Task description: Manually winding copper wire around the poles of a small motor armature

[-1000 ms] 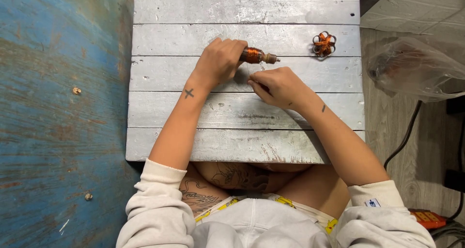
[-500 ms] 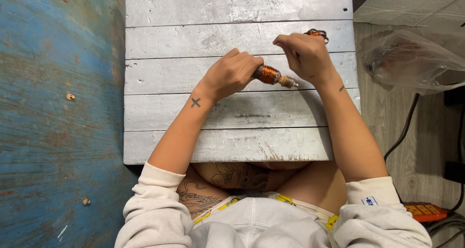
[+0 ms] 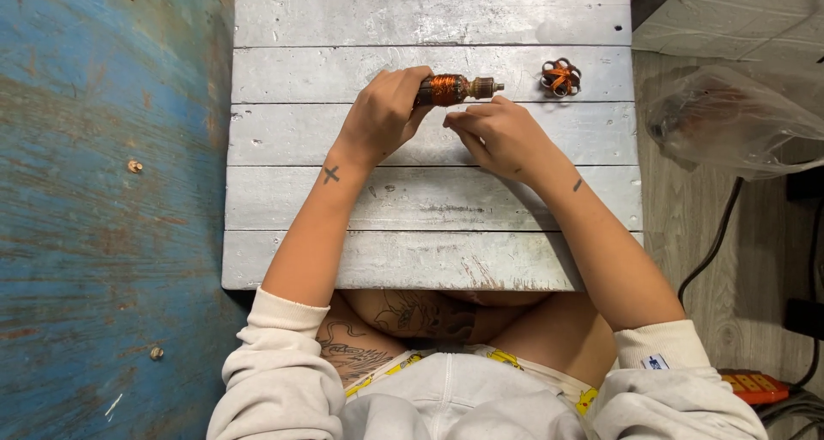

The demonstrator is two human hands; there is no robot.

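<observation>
My left hand (image 3: 384,115) grips a small motor armature (image 3: 455,88) with copper windings and a short metal shaft, held level over the grey plank table (image 3: 429,200). My right hand (image 3: 502,135) sits just below the armature's shaft end, fingertips pinched together near it; I cannot tell whether it holds something small. A small bundle of orange copper wire with dark rings (image 3: 560,77) lies on the table to the right of the armature, apart from both hands.
A blue worn wooden surface (image 3: 103,191) flanks the table's left. A clear plastic bag (image 3: 734,118) lies on the floor at right, with black cables (image 3: 712,242) and an orange power strip (image 3: 755,386) below it.
My right hand came back from the wire bundle at the far right to just under the armature. My left hand lifted the armature slightly up and levelled it.
</observation>
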